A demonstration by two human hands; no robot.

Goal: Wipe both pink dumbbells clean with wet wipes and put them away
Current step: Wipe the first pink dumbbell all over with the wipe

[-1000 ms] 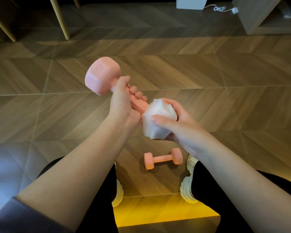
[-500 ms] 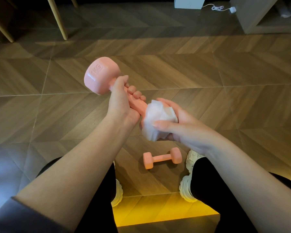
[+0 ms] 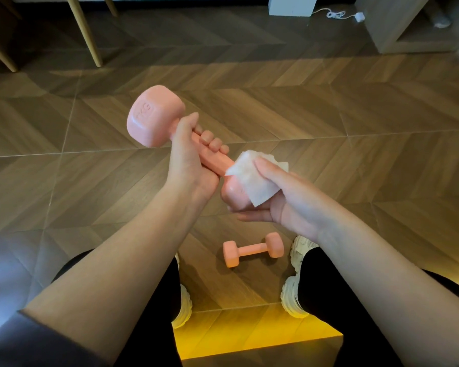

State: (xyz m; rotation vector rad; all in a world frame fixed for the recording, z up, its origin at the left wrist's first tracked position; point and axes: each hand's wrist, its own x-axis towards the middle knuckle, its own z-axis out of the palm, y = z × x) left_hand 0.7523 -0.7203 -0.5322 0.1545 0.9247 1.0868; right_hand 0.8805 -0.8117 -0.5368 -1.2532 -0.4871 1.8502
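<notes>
One chevron-patterned wood floor (image 3: 355,128) fills the view. At its far edge stand one pale wooden cabinet (image 3: 408,27), at least three slanted wooden legs (image 3: 84,30) and one white box (image 3: 292,5).

There are two pink dumbbells, alike in shape: a short round bar between two blocky heads with softened corners and a matte, smooth coating. The raised dumbbell (image 3: 154,116) is held in the air in front of the person, tilted so that one head points up and away to the left and the other comes down towards the right. Its upper end face carries raised lettering: "KG" can be read, but the mark before it is too soft to tell. The second dumbbell (image 3: 252,249) lies on the floor between two chunky white shoes (image 3: 294,295), touched by neither hand.

The left hand (image 3: 188,160) is wrapped tightly round the bar, just under the upper head. The right hand (image 3: 289,202) cups the lower head from beneath, its thumb pressing the one white wet wipe (image 3: 252,178) flat against it. The wipe covers part of that head; pink shows beside it.

One white cable (image 3: 334,14) with a plug lies near the box.
</notes>
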